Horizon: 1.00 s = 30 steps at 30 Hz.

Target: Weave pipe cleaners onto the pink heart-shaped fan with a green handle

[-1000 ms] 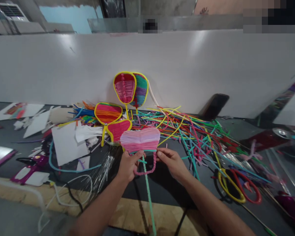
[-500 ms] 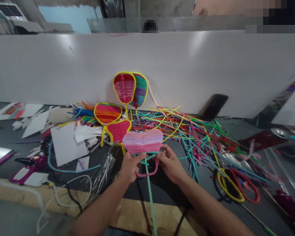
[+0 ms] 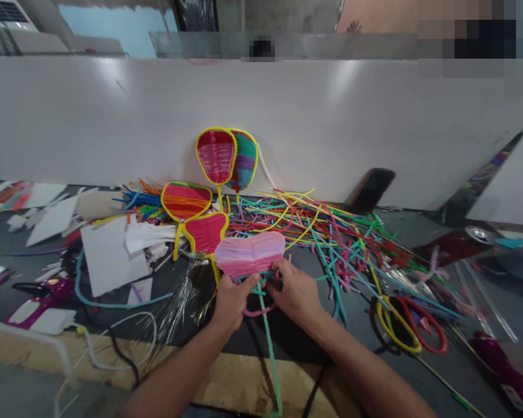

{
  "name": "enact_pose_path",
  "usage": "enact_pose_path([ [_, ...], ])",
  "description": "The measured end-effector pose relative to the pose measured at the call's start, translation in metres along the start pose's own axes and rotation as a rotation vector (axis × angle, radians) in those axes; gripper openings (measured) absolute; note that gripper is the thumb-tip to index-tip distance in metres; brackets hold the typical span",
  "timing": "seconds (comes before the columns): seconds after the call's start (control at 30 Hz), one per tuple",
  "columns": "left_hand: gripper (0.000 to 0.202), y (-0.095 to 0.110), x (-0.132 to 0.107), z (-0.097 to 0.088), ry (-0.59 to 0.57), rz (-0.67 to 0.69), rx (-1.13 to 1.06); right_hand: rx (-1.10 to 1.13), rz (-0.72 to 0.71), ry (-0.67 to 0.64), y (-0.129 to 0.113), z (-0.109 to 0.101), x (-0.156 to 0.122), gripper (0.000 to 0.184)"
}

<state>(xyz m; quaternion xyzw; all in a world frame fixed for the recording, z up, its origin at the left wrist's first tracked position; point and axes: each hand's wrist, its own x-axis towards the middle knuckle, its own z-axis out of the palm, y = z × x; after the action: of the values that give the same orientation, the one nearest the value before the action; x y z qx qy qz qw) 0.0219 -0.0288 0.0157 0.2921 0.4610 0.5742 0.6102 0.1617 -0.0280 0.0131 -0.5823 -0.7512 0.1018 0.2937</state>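
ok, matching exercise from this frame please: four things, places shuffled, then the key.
Things
1. Silver tinsel
2. Pink-and-lilac panel
3. Dark phone
4. Teal-and-purple panel

Places
A. Leaning against the white partition
B. Partly hidden behind a red-and-pink panel
C. Held near its lower edge by the left hand
D. Lying to the left of that hand

Pairs: 1-D, 2-C, 3-A, 4-B

Looks dim and greyish, seemingly lit from overhead, with two soft patches of glare high on the white panel [image 3: 169, 116]. Glints on the silvery strands [image 3: 181, 305]. Darkens into shadow beneath the right hand [image 3: 294, 293]. Stretches toward the side edges; blurs fine detail; breaks into coarse pixels at top right.
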Motion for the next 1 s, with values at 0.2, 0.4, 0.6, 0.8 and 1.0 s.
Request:
enact_pose_path([
  [0.2,0.039,-0.002,0.000,0.000,0.036,-0.003,-0.005,-0.235,-0.143,0.046,-0.001,-0.005,0.000,0.011],
  [0.4,0.029,0.001,0.002,-0.002,0.080,-0.058,-0.022,0.133,0.011,0.013,0.005,-0.007,0.001,0.015],
  [0.6,0.026,0.006,0.005,-0.007,0.049,-0.054,-0.080,1.060,0.401,-0.039,0.004,-0.005,0.006,0.018],
  [0.8,0.031,0.013,0.006,-0.006,0.032,-0.062,-0.180,1.740,0.691,-0.153,0.004,0.001,0.005,0.022],
  [1.0,0.034,0.014,0.004,-0.008,-0.013,-0.156,-0.188,1.942,0.731,-0.244,-0.003,-0.001,0.002,0.020],
])
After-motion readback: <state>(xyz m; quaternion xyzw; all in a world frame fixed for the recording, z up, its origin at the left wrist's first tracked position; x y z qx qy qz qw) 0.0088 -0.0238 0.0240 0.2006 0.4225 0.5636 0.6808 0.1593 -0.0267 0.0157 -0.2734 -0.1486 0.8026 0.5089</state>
